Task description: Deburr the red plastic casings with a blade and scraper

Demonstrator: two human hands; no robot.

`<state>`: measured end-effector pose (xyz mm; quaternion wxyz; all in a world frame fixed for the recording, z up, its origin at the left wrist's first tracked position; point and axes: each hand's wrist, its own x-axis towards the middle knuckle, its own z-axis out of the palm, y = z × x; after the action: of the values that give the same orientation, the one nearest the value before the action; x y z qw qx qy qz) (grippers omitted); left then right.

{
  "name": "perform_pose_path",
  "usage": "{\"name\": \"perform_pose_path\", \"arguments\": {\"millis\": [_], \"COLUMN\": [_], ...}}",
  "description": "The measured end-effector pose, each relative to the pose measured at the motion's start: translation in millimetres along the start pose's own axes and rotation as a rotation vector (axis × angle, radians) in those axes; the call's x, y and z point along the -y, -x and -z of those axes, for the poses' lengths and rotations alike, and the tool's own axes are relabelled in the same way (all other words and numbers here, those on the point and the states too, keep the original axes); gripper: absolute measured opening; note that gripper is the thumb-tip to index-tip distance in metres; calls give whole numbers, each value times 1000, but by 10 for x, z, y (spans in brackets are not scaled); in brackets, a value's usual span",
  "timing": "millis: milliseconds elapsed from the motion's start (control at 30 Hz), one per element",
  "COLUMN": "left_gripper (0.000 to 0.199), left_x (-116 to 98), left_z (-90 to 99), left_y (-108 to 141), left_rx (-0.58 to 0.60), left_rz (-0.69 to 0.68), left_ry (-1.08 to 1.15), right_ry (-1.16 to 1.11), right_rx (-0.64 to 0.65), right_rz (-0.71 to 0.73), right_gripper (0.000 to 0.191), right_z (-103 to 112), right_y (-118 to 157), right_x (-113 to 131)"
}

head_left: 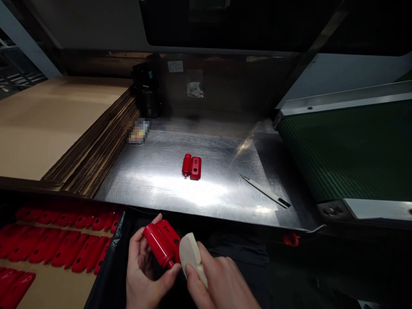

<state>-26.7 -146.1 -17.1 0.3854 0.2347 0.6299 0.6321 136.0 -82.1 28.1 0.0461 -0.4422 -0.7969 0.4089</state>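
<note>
My left hand (144, 270) holds a glossy red plastic part (160, 245), fingers behind it and thumb at its lower end. The part has a rounded barrel beside a flatter block with a dark hole. In my right hand (219, 274) is a cream-coloured pad (190, 251) with a curved edge, pinched between thumb and fingers. The pad's edge is against or very close to the flat side of the red part; contact is hard to make out. A similar red part (196, 168) lies on the metal table (154, 163) farther off.
A white-handled craft knife (265, 191) lies on the table's right, blade pointing left. Stacked cardboard sheets (64, 124) stand at left, above a box with rows of red parts (64, 249). A green conveyor belt (354, 150) runs along the right. Dark bottles (146, 92) stand behind.
</note>
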Motion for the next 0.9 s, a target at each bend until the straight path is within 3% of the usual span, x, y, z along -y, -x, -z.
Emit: {"name": "perform_pose_path", "arguments": {"millis": [267, 400, 667, 767, 900], "left_gripper": [90, 88, 96, 105, 94], "left_x": [-15, 8, -65, -141, -184], "left_z": [18, 33, 171, 186, 108], "left_y": [-15, -34, -49, 13, 93], "left_rx": [-2, 10, 33, 54, 77], "left_rz": [13, 18, 87, 162, 250], "left_ry": [0, 9, 84, 178, 374], "right_ry": [20, -26, 1, 118, -99], "right_rx": [12, 90, 133, -6, -138], "right_rz": [-17, -28, -48, -226, -309], "right_gripper": [27, 30, 29, 36, 43], "right_z": [9, 27, 31, 195, 603], "right_y": [-8, -37, -95, -171, -337], "right_x": [23, 50, 104, 19, -291]}}
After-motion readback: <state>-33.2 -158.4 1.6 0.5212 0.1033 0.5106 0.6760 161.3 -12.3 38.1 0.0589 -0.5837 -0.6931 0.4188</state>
